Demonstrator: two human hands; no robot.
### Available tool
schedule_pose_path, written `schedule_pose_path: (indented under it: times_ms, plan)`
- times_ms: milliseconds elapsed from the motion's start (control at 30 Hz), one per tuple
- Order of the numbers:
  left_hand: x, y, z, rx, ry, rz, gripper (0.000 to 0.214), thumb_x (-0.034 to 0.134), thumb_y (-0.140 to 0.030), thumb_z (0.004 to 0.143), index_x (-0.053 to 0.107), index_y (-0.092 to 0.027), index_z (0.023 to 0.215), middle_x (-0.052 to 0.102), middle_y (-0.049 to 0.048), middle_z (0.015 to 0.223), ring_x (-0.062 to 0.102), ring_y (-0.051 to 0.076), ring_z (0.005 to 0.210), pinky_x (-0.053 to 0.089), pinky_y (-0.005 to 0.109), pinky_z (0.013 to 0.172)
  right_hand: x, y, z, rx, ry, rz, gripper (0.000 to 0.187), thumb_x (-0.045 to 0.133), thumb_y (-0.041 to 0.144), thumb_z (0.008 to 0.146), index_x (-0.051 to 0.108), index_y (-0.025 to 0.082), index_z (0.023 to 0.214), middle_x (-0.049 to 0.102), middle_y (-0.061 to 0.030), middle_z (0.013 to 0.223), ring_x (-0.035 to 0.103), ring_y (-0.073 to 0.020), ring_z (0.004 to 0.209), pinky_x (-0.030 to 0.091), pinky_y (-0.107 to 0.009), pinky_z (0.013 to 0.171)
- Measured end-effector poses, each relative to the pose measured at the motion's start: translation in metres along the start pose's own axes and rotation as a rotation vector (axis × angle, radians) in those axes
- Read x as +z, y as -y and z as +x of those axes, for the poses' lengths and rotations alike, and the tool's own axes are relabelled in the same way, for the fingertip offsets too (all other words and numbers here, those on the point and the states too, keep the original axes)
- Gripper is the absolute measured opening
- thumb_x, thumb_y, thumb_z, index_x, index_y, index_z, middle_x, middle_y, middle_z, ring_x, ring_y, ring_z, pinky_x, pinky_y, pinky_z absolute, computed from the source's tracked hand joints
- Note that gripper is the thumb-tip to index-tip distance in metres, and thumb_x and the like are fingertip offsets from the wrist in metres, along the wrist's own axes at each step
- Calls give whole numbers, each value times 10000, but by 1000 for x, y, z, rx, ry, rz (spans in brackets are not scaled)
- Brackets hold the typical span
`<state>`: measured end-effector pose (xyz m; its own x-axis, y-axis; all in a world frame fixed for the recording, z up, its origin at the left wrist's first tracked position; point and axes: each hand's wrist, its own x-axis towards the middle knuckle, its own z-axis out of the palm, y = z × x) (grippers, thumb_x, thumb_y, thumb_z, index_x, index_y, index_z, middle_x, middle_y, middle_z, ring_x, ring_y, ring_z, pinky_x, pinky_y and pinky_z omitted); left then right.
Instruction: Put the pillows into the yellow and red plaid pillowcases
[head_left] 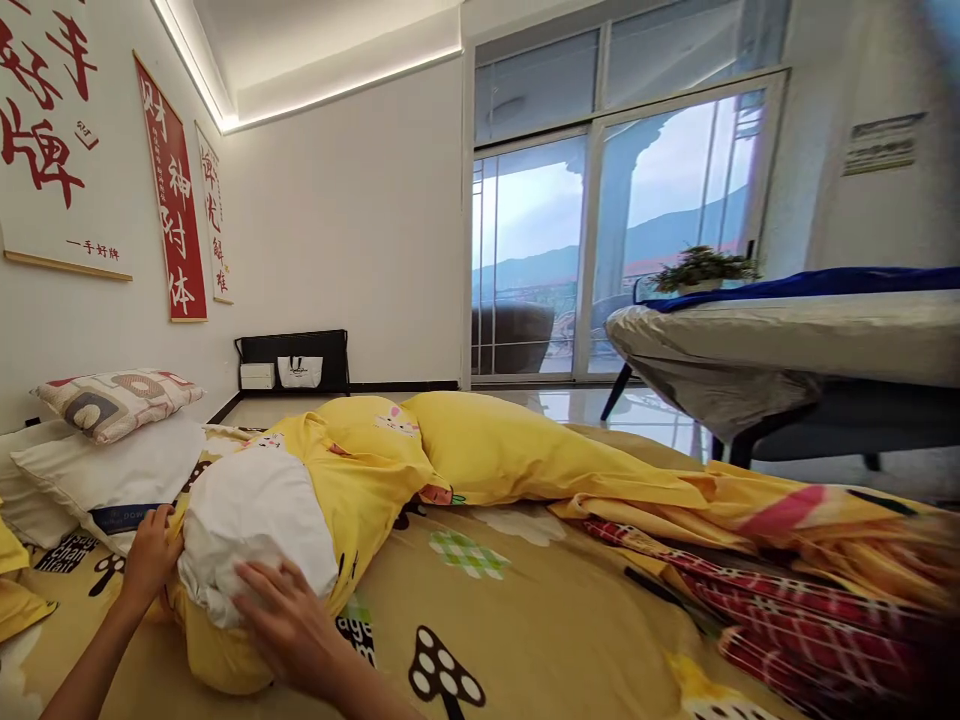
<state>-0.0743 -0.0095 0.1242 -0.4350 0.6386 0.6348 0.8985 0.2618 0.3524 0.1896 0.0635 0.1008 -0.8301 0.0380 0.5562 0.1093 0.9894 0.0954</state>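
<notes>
A white pillow (255,515) bulges out of the open end of a yellow pillowcase (360,505), which lies around its sides and back. My left hand (152,550) is at the left rim of the opening, its fingers curled on the yellow cloth. Against the front of the white pillow rests my right hand (289,625), fingers stretched out over the white fabric. Part of the pillowcase hangs loose below the pillow, between my hands.
Two yellow pillows, one plump (517,445), lie behind on the tan patterned bedsheet (517,600). At left, a patterned cushion (120,395) tops white pillows (142,470). Red plaid cloth (810,620) lies right. A covered table (787,340) stands beyond, by glass doors.
</notes>
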Motion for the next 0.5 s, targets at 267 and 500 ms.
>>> schedule_pose_path:
  times_ms: [267,500]
  plan:
    - [-10,-1,14,432,427,38,327,372,-122,761,618,-219,953,659,44,1022,563,191,980,326,361,920,-16,-25,-45,210,248,97,509,575,461,814,497,235,1264,574,-100,1248,462,-244,1205,266,-445,1042]
    - [-17,-2,13,312,563,135,277,352,-243,822,581,-188,676,668,47,822,561,196,830,305,358,876,-18,-8,28,215,382,-92,63,648,172,722,673,130,762,686,-87,808,601,-202,887,336,-381,940]
